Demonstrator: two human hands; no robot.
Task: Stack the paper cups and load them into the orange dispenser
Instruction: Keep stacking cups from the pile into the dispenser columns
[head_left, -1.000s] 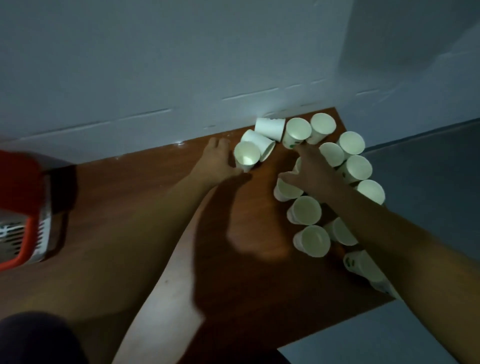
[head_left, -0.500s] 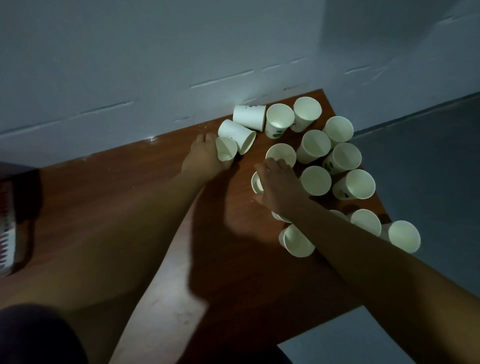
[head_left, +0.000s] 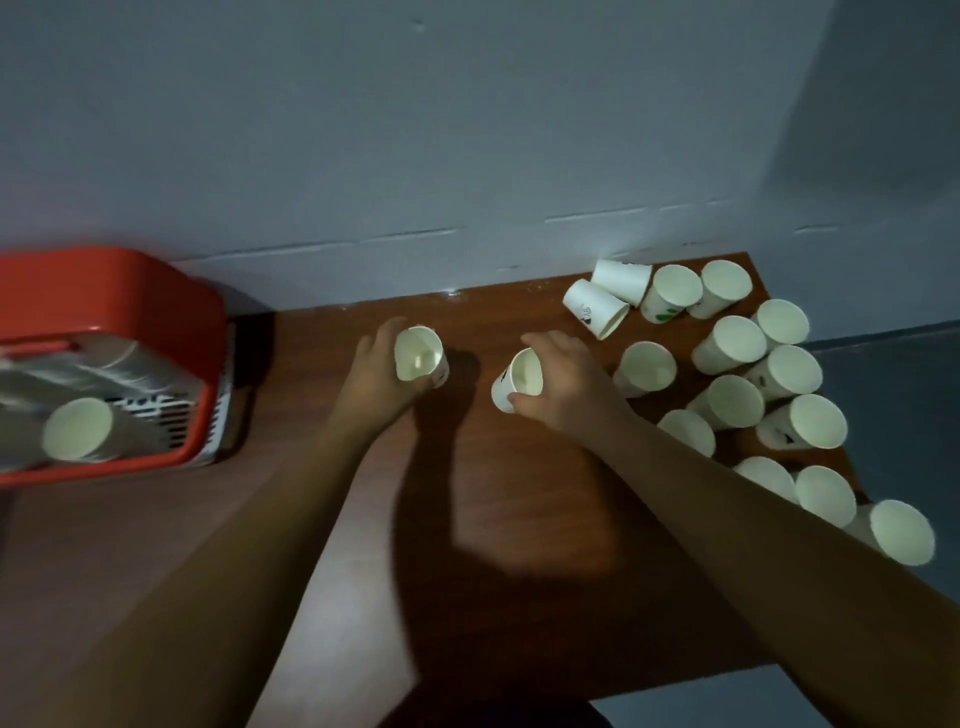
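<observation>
Holding a paper cup (head_left: 420, 356) in the left hand (head_left: 375, 366) mid-frame, fingers (head_left: 387, 330) curled round it; second cup (head_left: 519, 379) in the right hand (head_left: 569, 387), fingers wrapped likewise. Loose cups (head_left: 730, 345) crowding the bench (head_left: 493, 493) at right, orange dispenser (head_left: 114, 291) far left.

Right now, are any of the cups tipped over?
Yes. By the wall, one paper cup and a second cup behind it lie tipped on their sides; the other loose cups near them stand upright.
</observation>
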